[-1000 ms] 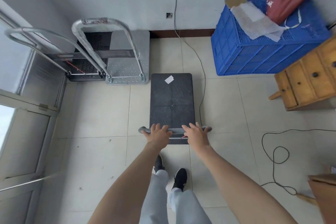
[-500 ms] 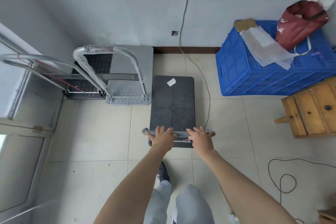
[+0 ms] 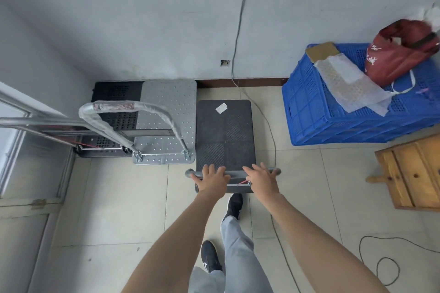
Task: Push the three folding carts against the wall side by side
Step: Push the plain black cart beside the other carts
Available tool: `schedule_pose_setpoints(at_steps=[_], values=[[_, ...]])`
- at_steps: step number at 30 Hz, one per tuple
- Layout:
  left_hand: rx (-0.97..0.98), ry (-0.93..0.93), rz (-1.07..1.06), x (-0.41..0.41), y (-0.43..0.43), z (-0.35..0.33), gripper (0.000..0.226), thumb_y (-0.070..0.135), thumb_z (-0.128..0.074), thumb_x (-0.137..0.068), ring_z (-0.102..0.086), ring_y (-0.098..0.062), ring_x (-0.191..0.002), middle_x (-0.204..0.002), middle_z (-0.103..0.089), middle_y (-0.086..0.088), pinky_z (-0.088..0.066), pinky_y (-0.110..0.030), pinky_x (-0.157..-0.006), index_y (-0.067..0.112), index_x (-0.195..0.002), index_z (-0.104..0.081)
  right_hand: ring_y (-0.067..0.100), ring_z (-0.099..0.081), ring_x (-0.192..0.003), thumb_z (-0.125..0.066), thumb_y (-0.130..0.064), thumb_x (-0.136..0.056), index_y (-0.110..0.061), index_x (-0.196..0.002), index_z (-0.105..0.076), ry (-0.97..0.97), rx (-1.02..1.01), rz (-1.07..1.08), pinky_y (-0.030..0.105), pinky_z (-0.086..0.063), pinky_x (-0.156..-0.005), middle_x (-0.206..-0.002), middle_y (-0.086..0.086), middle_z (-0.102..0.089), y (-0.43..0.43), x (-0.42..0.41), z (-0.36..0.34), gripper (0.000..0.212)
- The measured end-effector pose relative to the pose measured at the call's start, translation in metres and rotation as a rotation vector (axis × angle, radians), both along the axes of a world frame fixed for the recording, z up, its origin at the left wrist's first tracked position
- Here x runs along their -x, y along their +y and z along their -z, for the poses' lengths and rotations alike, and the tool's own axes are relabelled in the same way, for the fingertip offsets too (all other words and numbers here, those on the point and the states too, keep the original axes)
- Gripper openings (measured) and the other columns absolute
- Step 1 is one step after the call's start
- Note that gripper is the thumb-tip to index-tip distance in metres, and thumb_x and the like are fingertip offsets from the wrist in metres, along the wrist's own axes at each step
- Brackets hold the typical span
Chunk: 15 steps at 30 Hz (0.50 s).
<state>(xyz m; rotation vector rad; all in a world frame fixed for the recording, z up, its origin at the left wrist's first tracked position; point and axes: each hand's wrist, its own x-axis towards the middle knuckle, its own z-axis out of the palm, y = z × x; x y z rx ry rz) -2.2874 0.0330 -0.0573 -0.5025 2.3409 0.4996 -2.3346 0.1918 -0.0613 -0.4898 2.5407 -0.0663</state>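
A dark grey cart (image 3: 225, 133) with a white sticker stands in the middle of the floor, its front edge a short gap from the wall. My left hand (image 3: 210, 178) and my right hand (image 3: 262, 179) both rest on its grey handle bar (image 3: 276, 171), fingers laid over the top. A silver cart (image 3: 169, 112) with a wrapped handle stands right beside it on the left, against the wall. Left of that, a black perforated cart (image 3: 114, 95) sits in the corner, partly hidden by the silver one.
A blue crate (image 3: 333, 116) with a red bag (image 3: 400, 54) and bubble wrap stands to the right against the wall. A wooden cabinet (image 3: 414, 173) lies further right. A cable (image 3: 269, 123) runs down the wall and along the floor beside the dark cart. A metal door frame (image 3: 14, 145) is at the left.
The dark cart has rolled forward toward the wall and now lies alongside the silver cart. My hands stayed on its handle and I stepped forward.
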Motion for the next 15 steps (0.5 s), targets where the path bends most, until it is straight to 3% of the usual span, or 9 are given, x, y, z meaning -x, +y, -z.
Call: schedule_pose_setpoints(at_steps=[15], values=[[0.012,-0.02,-0.081,0.184,-0.017,0.004,0.038,0.034,-0.027,-0.102,-0.002,-0.027,-0.147,-0.155,-0.02,-0.005,0.002,-0.075,-0.106,0.03,-0.14,-0.034,0.029,-0.042,-0.124,-0.057,-0.011,-0.091,-0.028,-0.131,-0.05,-0.013,0.003,-0.086,0.062,-0.033,-0.095,-0.117,0.003,-0.058,-0.023,0.199,0.007,0.044]])
